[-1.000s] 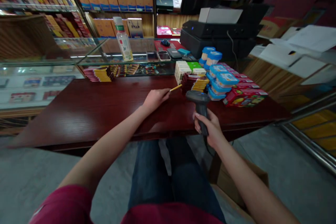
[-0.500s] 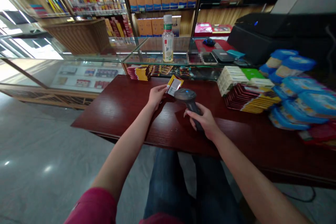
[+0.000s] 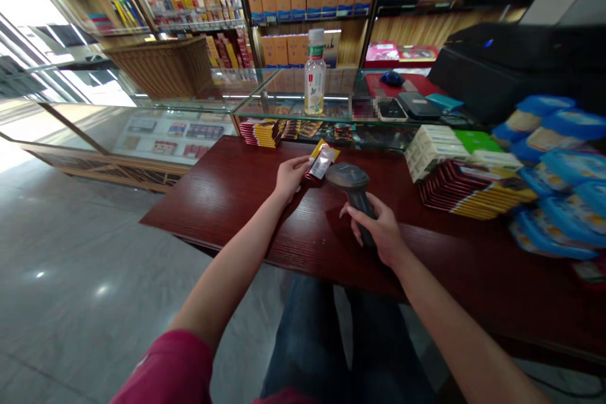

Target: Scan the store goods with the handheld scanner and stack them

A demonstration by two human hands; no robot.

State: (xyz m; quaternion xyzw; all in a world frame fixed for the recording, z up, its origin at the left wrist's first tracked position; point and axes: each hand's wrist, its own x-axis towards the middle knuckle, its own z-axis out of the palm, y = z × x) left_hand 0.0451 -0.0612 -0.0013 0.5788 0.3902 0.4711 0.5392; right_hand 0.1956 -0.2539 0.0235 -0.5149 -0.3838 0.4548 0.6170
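Observation:
My left hand [image 3: 291,178] grips the left side of a small yellow and dark red snack packet [image 3: 322,161], held just above the brown desk [image 3: 227,196]. The packet's pale label side faces up. In my right hand [image 3: 379,227] is a dark grey barcode scanner [image 3: 348,177], my fingers wrapped round its handle. The scanner's head points left and sits close beside the packet's right edge, apart from it. A stack of similar packets [image 3: 259,133] lies at the desk's back left, and a larger stack [image 3: 473,189] at the right.
A plastic bottle [image 3: 315,79] stands on the glass display case [image 3: 269,85] behind the desk, with a phone [image 3: 392,110] to its right. White boxes [image 3: 433,148] and blue-lidded tubs [image 3: 563,202] fill the right side. A wicker basket [image 3: 163,69] rests at the left.
The packet has tilted a little in my left hand, showing more of its dark red end. The scanner's blue light no longer shows. My view has shifted slightly left.

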